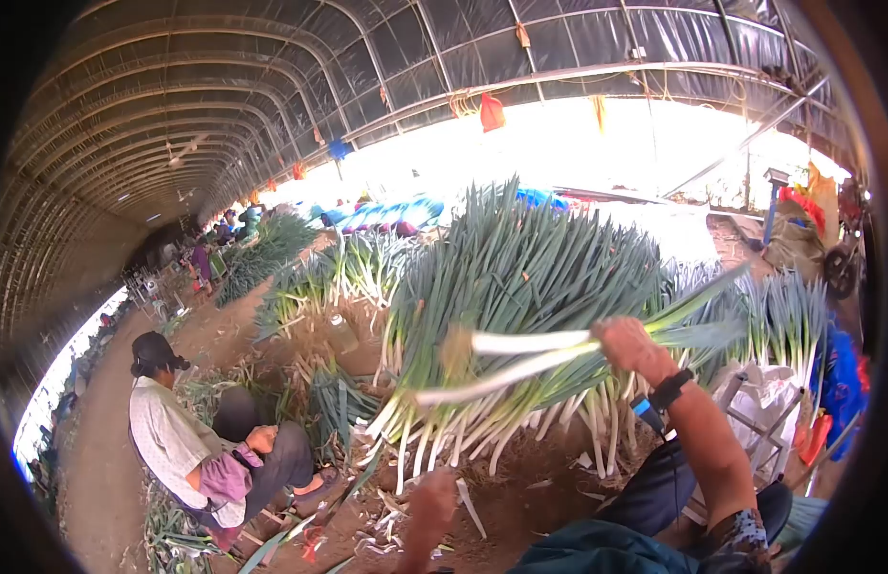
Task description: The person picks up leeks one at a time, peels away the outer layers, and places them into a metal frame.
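At far left, a co-worker [176, 430] in a dark cap sits low beside the dirt path. Next, smaller bunches of green onions [353, 268] lie farther back. The person's left hand [434, 507] is over the littered soil (too blurred to tell whether it grips anything). To its right, the right hand [627, 344], with a black wristband [671, 387], clasps a few long green onion stalks [539, 342], white ends pointing left, in front of a large green onion heap [520, 273]. A white sack [764, 402] stands farther right.
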